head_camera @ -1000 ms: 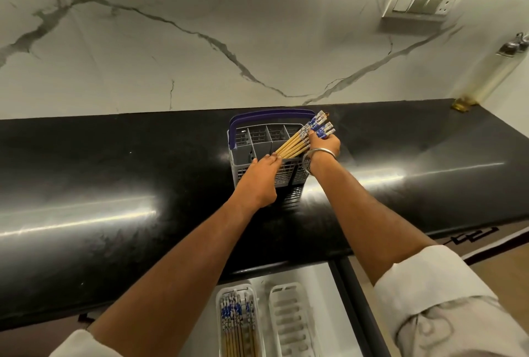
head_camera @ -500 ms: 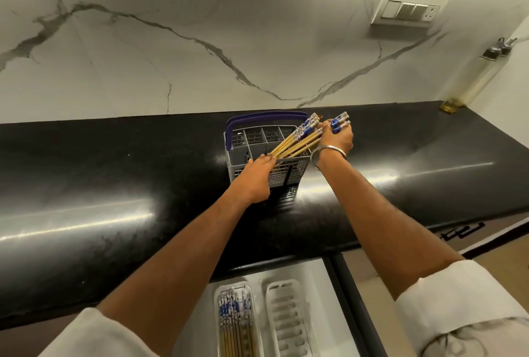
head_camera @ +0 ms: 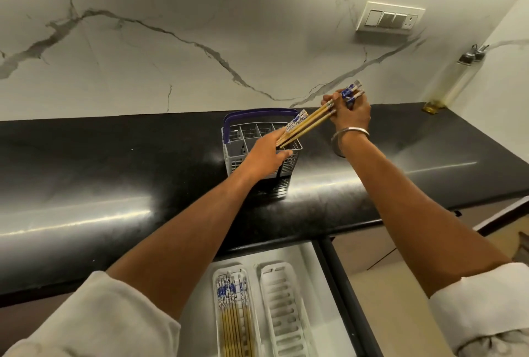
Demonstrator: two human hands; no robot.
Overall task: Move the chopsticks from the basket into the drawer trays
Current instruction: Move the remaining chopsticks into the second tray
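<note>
A grey cutlery basket (head_camera: 237, 142) with a blue handle stands on the black counter (head_camera: 114, 170). My left hand (head_camera: 264, 155) grips its front rim. My right hand (head_camera: 352, 112) holds a bundle of chopsticks (head_camera: 312, 119), wooden with blue-and-white tops, slanted up to the right. Their thin tips are still at the basket's rim. A few more chopsticks (head_camera: 296, 122) lean inside the basket. In the open drawer below, the left white tray (head_camera: 215, 276) holds several chopsticks (head_camera: 234, 313). The slotted right tray (head_camera: 283, 299) has none in it.
A marble wall rises behind the counter, with a switch panel (head_camera: 389, 17) on it. Two oil bottles (head_camera: 446, 84) stand in the far right corner. The drawer juts out under the counter's front edge, with a dark rail along its right side.
My right hand has lifted the bundle up and to the right, almost out of the basket. My left hand has stayed on the basket's rim.
</note>
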